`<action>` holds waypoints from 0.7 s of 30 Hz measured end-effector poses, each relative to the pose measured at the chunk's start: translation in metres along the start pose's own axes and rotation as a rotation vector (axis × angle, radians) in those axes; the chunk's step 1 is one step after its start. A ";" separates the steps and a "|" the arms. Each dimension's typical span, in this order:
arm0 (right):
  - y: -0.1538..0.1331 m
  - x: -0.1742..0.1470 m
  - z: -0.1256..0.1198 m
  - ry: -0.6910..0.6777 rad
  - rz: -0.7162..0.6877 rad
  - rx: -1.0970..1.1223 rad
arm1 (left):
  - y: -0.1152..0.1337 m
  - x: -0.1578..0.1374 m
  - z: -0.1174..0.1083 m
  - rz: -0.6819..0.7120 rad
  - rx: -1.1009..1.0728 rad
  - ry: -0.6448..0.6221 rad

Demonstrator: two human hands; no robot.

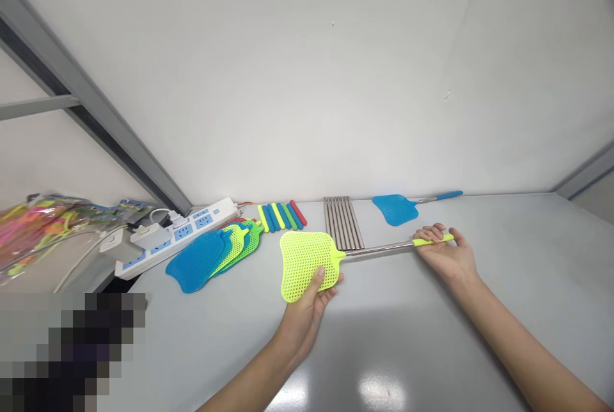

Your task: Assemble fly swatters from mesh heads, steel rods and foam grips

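A yellow fly swatter (307,258) with a perforated head, a metal rod and a yellow grip is held above the grey table. My left hand (311,303) pinches the lower edge of its head, thumb on top and fingers beneath. The yellow grip at the other end lies in my right hand (448,255), whose fingers are closed round it. Just behind the swatter lies a row of metal rods (343,223). Farther right, a blue fly swatter (397,208) with a blue grip rests near the wall.
Several coloured grips (282,216) lie in a row near the wall. Left of them are overlapping blue, yellow and green swatter heads (196,261). A white power strip (185,233) with plugged-in chargers and cables runs along the left side. Plastic-wrapped colourful items (43,220) sit beyond it.
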State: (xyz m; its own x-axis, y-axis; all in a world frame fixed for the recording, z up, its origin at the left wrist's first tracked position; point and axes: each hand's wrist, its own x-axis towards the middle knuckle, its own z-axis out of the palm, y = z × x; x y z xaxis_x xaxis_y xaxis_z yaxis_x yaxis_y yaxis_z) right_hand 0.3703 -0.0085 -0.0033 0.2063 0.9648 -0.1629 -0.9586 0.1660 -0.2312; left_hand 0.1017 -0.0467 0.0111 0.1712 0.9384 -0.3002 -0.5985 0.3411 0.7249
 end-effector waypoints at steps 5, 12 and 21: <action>-0.001 -0.001 0.002 0.002 0.011 0.039 | 0.000 0.000 0.000 0.008 -0.015 0.016; -0.006 -0.005 0.006 -0.009 0.020 0.127 | 0.000 0.000 -0.001 0.048 -0.058 -0.014; -0.002 -0.003 0.000 0.044 -0.009 0.139 | 0.000 -0.007 -0.003 -0.036 -0.145 -0.076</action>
State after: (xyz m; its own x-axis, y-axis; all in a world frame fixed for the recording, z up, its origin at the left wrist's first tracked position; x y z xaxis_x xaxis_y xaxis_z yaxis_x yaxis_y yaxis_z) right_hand 0.3713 -0.0119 -0.0021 0.2209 0.9537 -0.2041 -0.9739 0.2046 -0.0980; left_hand 0.0982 -0.0533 0.0117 0.2498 0.9292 -0.2725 -0.6964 0.3679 0.6162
